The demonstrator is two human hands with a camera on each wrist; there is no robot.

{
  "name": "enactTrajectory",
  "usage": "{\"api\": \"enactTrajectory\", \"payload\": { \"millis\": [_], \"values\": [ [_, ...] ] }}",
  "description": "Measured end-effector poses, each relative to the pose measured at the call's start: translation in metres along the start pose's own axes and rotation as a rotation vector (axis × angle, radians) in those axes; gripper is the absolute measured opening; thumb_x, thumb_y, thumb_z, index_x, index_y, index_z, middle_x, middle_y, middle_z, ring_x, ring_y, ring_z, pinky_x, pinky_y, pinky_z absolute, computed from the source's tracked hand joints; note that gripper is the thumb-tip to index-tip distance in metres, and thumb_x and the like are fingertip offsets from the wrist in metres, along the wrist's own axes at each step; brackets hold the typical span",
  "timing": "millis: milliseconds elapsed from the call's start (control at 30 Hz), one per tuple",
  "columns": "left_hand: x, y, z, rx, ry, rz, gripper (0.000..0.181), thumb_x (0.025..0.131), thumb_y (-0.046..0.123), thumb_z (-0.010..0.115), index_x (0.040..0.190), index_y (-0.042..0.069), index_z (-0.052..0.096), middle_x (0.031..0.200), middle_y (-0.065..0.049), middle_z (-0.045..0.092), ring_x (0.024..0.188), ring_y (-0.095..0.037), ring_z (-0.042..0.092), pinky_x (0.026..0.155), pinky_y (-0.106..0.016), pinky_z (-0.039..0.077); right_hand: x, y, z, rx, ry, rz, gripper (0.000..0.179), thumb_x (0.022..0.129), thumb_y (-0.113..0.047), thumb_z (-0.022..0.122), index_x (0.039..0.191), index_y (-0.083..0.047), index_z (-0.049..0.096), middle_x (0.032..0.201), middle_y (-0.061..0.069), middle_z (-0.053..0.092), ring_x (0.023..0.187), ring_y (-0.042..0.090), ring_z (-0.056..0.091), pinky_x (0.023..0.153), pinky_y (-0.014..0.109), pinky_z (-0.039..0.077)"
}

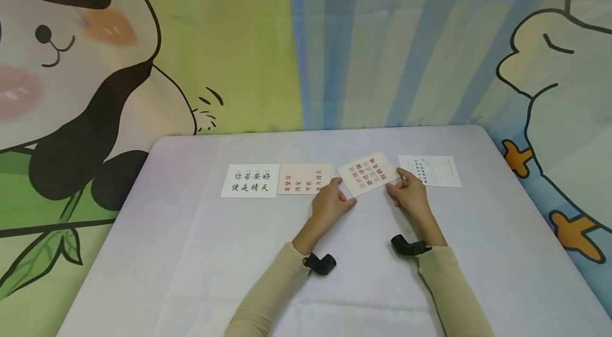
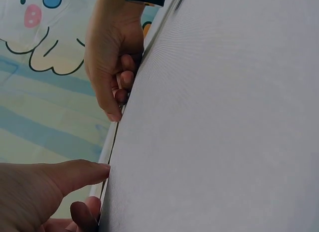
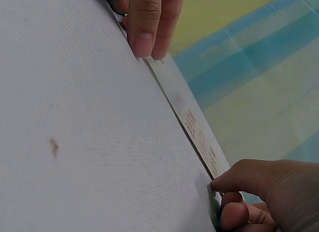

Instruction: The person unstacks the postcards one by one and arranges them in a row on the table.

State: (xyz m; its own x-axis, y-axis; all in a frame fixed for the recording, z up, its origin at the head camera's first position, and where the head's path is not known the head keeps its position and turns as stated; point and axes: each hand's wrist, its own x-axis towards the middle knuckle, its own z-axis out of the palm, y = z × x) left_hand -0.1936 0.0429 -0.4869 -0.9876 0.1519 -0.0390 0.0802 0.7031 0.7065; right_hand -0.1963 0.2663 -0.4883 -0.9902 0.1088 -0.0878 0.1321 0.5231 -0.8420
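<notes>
A cream card (image 1: 367, 173) with reddish-brown Chinese characters lies tilted, its right end higher, between my two hands. My left hand (image 1: 330, 203) holds its left end, with the thumb near the lower corner. At the right end, my right hand (image 1: 412, 193) pinches the card's edge between thumb and curled fingers. In the right wrist view the card (image 3: 192, 124) shows as a thin strip running from the left hand (image 3: 149, 20) to the right hand (image 3: 279, 192). Directly left of it lies a pinkish card (image 1: 298, 178) with red characters, partly covered by my left hand.
A white card (image 1: 249, 180) with black characters lies at the row's left end. Another white card (image 1: 437, 171) with small print lies to the right, behind my right hand. They rest on a white-covered table (image 1: 229, 268). A cartoon-printed backdrop (image 1: 248, 44) stands behind.
</notes>
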Motion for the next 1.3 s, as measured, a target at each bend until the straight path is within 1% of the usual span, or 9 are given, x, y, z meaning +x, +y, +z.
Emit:
{"api": "enactTrajectory", "payload": {
  "millis": [167, 400, 567, 700, 833, 933, 1067, 1233, 1300],
  "values": [
    [0.003, 0.000, -0.001, 0.006, 0.016, 0.001, 0.063, 0.082, 0.030, 0.079, 0.132, 0.000, 0.055, 0.064, 0.008, 0.058, 0.054, -0.006, 0.050, 0.049, -0.022, 0.036, 0.002, -0.002, -0.001, 0.046, 0.002, 0.019, 0.063, 0.090, -0.007, 0.064, 0.145, 0.008, 0.036, 0.066, 0.001, 0.058, 0.042, 0.008, 0.049, 0.040, 0.021, 0.038],
    [0.005, -0.001, 0.000, -0.047, 0.030, 0.018, 0.054, 0.082, 0.020, 0.076, 0.129, 0.002, 0.058, 0.065, 0.009, 0.060, 0.054, -0.004, 0.049, 0.050, -0.021, 0.036, 0.001, -0.001, -0.001, 0.102, 0.078, 0.064, 0.054, 0.090, -0.009, 0.061, 0.139, 0.006, 0.046, 0.065, -0.002, 0.058, 0.040, 0.007, 0.049, 0.038, 0.020, 0.037],
    [0.006, -0.004, 0.000, -0.059, 0.045, 0.020, 0.051, 0.081, 0.017, 0.074, 0.128, 0.003, 0.060, 0.066, 0.009, 0.060, 0.055, -0.004, 0.049, 0.051, -0.020, 0.035, -0.001, -0.003, 0.000, 0.126, 0.087, 0.082, 0.051, 0.090, -0.010, 0.059, 0.138, 0.005, 0.048, 0.064, -0.001, 0.059, 0.040, 0.007, 0.049, 0.038, 0.021, 0.040],
    [0.006, -0.005, -0.001, -0.065, 0.042, 0.015, 0.051, 0.081, 0.017, 0.072, 0.128, 0.003, 0.060, 0.067, 0.009, 0.059, 0.055, -0.004, 0.048, 0.050, -0.020, 0.035, -0.005, -0.005, 0.000, 0.111, 0.077, 0.094, 0.049, 0.089, -0.009, 0.057, 0.135, 0.006, 0.050, 0.063, 0.000, 0.060, 0.041, 0.007, 0.050, 0.041, 0.021, 0.042],
    [0.006, -0.007, -0.003, -0.062, 0.055, 0.014, 0.051, 0.081, 0.016, 0.071, 0.129, 0.003, 0.059, 0.068, 0.008, 0.059, 0.056, -0.005, 0.048, 0.051, -0.021, 0.035, -0.009, -0.006, -0.002, 0.086, 0.059, 0.109, 0.046, 0.089, -0.010, 0.057, 0.133, 0.005, 0.053, 0.061, -0.001, 0.058, 0.042, 0.007, 0.051, 0.044, 0.020, 0.039],
    [0.008, -0.007, -0.004, -0.046, 0.063, 0.021, 0.051, 0.081, 0.016, 0.071, 0.130, 0.004, 0.059, 0.069, 0.008, 0.057, 0.057, -0.006, 0.048, 0.051, -0.021, 0.035, -0.011, -0.007, -0.003, 0.102, 0.053, 0.122, 0.044, 0.089, -0.010, 0.057, 0.131, 0.004, 0.054, 0.059, -0.002, 0.057, 0.042, 0.008, 0.051, 0.043, 0.019, 0.036],
    [0.009, -0.007, -0.004, -0.036, 0.063, 0.026, 0.053, 0.081, 0.015, 0.070, 0.132, 0.004, 0.059, 0.068, 0.008, 0.054, 0.056, -0.006, 0.044, 0.050, -0.021, 0.033, -0.014, -0.008, -0.004, 0.122, 0.050, 0.137, 0.039, 0.090, -0.010, 0.056, 0.127, 0.004, 0.056, 0.059, -0.002, 0.057, 0.043, 0.009, 0.052, 0.042, 0.020, 0.035],
    [0.008, -0.007, -0.002, -0.040, 0.062, 0.013, 0.055, 0.080, 0.014, 0.070, 0.133, 0.004, 0.059, 0.066, 0.009, 0.053, 0.054, -0.006, 0.044, 0.049, -0.021, 0.033, -0.016, -0.007, -0.006, 0.079, 0.058, 0.111, 0.032, 0.092, -0.009, 0.055, 0.120, 0.006, 0.058, 0.060, 0.002, 0.059, 0.042, 0.011, 0.052, 0.042, 0.021, 0.034],
    [0.009, -0.007, -0.002, -0.043, 0.068, 0.017, 0.054, 0.080, 0.013, 0.070, 0.132, 0.004, 0.059, 0.065, 0.008, 0.054, 0.054, -0.006, 0.044, 0.049, -0.022, 0.034, -0.016, -0.007, -0.006, 0.083, 0.064, 0.092, 0.030, 0.092, -0.008, 0.054, 0.118, 0.007, 0.059, 0.063, 0.004, 0.061, 0.043, 0.011, 0.053, 0.041, 0.021, 0.034]
  ]
}}
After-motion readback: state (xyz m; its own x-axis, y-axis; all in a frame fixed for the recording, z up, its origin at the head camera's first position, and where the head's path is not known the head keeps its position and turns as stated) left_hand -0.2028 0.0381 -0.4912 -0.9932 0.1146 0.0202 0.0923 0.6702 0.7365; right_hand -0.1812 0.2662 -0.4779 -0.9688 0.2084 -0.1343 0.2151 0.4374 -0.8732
